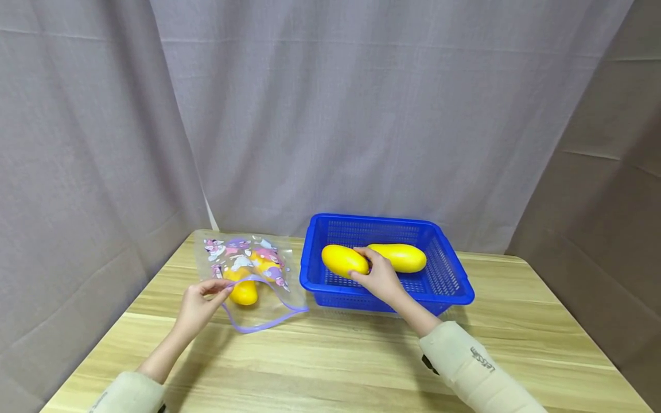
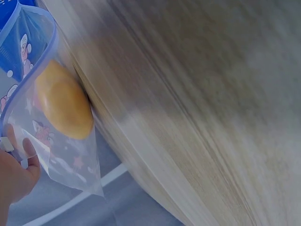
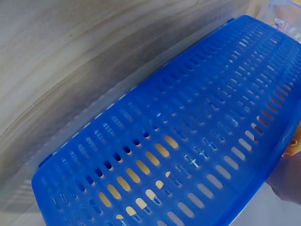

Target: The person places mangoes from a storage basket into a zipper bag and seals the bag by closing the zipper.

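My left hand [image 1: 198, 307] pinches the purple zip rim of a clear zip bag [image 1: 264, 327] printed with cartoon figures. Its mouth gapes toward me. Inside lie yellow mangoes, one near the mouth [image 1: 244, 293] and another deeper under the print [image 1: 266, 265]; the left wrist view also shows a mango [image 2: 66, 103] through the plastic. With thumb and fingers, my right hand [image 1: 381, 279] grips the end of a smooth yellow mango [image 1: 341, 261] at the left side of the blue basket [image 1: 351, 300]. A second, longer yellow mango [image 1: 407, 258] lies in the basket, partly behind that hand.
The wooden table [image 1: 310, 367] bears the bag at left and the basket right of it, close together. Grey curtains [image 1: 361, 115] hang behind and at both sides. In the right wrist view the basket's slotted wall [image 3: 202, 103] covers most of the right hand.
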`<state>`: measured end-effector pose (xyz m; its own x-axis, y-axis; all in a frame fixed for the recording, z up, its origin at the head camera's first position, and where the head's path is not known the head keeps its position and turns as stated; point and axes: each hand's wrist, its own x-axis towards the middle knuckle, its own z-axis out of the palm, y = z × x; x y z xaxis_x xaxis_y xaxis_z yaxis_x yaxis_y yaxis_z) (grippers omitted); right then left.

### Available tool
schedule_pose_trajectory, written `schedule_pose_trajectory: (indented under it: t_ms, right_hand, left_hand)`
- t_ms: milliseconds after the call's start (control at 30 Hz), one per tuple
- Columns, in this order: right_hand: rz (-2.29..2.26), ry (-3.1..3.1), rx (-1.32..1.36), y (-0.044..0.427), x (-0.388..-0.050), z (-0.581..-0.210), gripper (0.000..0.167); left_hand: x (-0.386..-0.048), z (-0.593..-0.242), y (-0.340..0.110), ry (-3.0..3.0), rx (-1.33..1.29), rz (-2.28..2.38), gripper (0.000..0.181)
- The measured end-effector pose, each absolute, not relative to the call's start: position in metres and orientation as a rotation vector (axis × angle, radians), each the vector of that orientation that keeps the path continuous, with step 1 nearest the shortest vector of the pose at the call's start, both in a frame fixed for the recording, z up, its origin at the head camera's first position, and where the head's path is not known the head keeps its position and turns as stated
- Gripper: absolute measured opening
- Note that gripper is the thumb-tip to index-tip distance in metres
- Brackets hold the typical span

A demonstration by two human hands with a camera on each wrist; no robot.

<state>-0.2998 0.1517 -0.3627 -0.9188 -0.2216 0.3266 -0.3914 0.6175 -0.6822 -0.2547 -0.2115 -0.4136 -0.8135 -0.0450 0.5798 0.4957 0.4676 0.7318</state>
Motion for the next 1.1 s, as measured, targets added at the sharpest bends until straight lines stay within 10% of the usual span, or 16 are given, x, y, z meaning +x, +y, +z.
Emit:
schedule_pose_trajectory:
  t_ms: [1100]
  right_hand:
    - [1.348, -2.474, 0.492, 0.13, -0.278, -0.361, 0.053]
  left_hand:
    - [-0.237, -0.391, -0.198, -2.24, -0.312, -1.349, 0.008]
